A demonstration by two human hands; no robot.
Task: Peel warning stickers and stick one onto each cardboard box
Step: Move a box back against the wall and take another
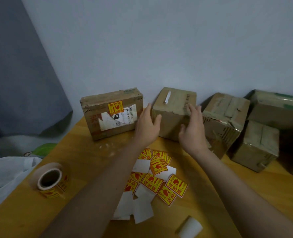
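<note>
Hands bracket the middle box (174, 114), a plain cardboard cube on the yellow bench (84, 162) against the wall. The left hand (146, 125) lies flat on its left face, fingers (148, 109) spread and pointing up; the right hand (192, 127) presses its right front edge, fingers (192, 109) wide over the top corner; neither pinches anything. Left of this box stands a flatter box (111, 114) already wearing a yellow warning sticker (115, 107). Right of it crowd three more boxes (224, 121). Nearer than the box, between the forearms, lie loose stickers (159, 176) and white backing scraps (135, 206); the sticker roll (51, 180) rests far left.
</note>
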